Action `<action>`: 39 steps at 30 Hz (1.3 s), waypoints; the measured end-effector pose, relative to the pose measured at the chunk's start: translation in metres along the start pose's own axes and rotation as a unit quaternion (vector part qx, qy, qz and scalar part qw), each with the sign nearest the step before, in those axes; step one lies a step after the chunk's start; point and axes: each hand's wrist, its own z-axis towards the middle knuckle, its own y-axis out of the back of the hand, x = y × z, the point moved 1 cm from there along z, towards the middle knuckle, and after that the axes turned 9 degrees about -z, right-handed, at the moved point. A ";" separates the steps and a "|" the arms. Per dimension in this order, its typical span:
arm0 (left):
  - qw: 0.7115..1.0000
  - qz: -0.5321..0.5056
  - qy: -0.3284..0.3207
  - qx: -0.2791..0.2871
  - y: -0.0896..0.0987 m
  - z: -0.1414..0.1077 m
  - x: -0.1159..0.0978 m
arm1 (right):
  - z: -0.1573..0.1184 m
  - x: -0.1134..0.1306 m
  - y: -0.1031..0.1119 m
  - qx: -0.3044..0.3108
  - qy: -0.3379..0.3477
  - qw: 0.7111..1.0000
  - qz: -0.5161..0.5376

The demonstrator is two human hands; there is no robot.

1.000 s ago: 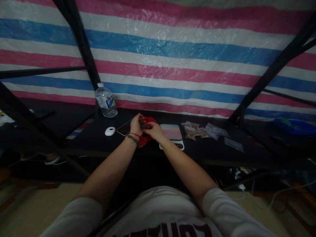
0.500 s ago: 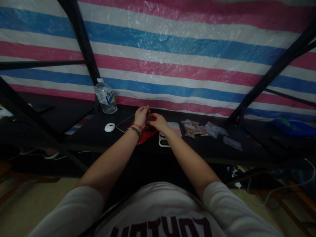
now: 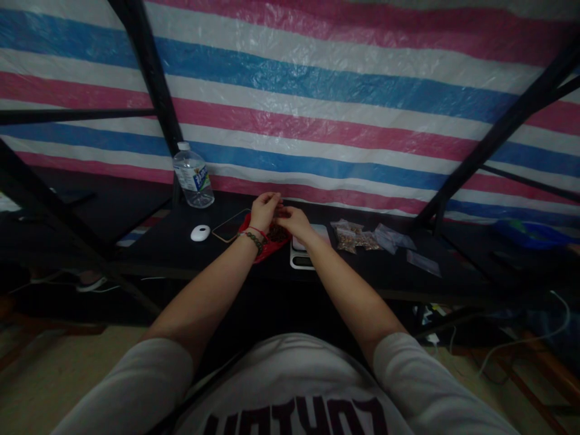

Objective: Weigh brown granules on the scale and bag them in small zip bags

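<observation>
My left hand [image 3: 265, 211] and my right hand [image 3: 293, 221] meet above a red plastic bag [image 3: 267, 251], their fingertips drawn together. What sits between the fingers is too small and dark to make out. Small dark brown pieces [image 3: 277, 233] lie in the bag, which spreads out below my wrists. Under my right forearm is a white digital scale [image 3: 301, 261], partly covered by the arm. Right of it lie small clear bags with brown pieces [image 3: 348, 238], beside flat clear bags [image 3: 392, 237].
A clear water bottle [image 3: 194, 178] stands at the back left of the black table [image 3: 154, 254]. Near it are a white oval object [image 3: 200, 233] and a thin flat frame-like object [image 3: 222, 231]. Another flat clear bag [image 3: 423, 263] lies right. Black metal posts [image 3: 154, 78] flank striped sheeting [image 3: 317, 90].
My hands have come up slightly and turned, and more of the red bag and its brown pieces shows beneath them. The things on the table keep their places.
</observation>
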 end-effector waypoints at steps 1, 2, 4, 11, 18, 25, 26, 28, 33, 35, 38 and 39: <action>1.000 -0.012 0.005 -0.001 0.002 0.000 0.000 | -0.001 -0.001 -0.003 -0.004 -0.010 1.000 0.002; 1.000 -0.025 0.014 -0.004 0.005 -0.001 0.001 | -0.001 -0.002 -0.005 -0.007 -0.018 1.000 0.001; 0.998 -0.048 0.041 -0.012 0.010 -0.002 0.001 | -0.002 -0.002 -0.011 -0.009 -0.026 1.000 -0.008; 0.991 -0.071 0.108 -0.044 0.024 -0.005 0.001 | -0.005 -0.002 -0.028 -0.015 -0.040 0.998 0.041; 0.981 -0.122 0.130 -0.078 0.030 -0.007 0.006 | -0.003 -0.011 -0.041 -0.008 -0.047 0.994 0.102; 0.967 -0.129 0.159 -0.153 0.044 -0.002 0.006 | 0.002 -0.023 -0.044 -0.015 -0.037 0.997 0.061; 0.969 -0.104 0.156 -0.158 0.046 -0.001 0.007 | 0.002 -0.023 -0.043 -0.020 -0.032 0.998 0.052; 0.974 -0.058 0.152 -0.160 0.050 0.000 0.010 | 0.002 -0.023 -0.040 -0.030 -0.021 0.999 0.020; 0.985 0.030 0.117 -0.126 0.054 -0.002 0.015 | -0.001 -0.020 -0.031 -0.026 -0.011 0.998 -0.054; 0.988 0.069 0.090 -0.107 0.055 -0.004 0.012 | -0.002 -0.021 -0.031 -0.023 -0.008 0.997 -0.071; 0.989 0.119 0.054 -0.071 0.057 -0.010 0.006 | -0.002 -0.025 -0.033 -0.021 -0.010 0.996 -0.083; 0.988 0.135 0.049 -0.053 0.057 -0.011 0.004 | -0.001 -0.027 -0.034 -0.022 -0.014 0.996 -0.087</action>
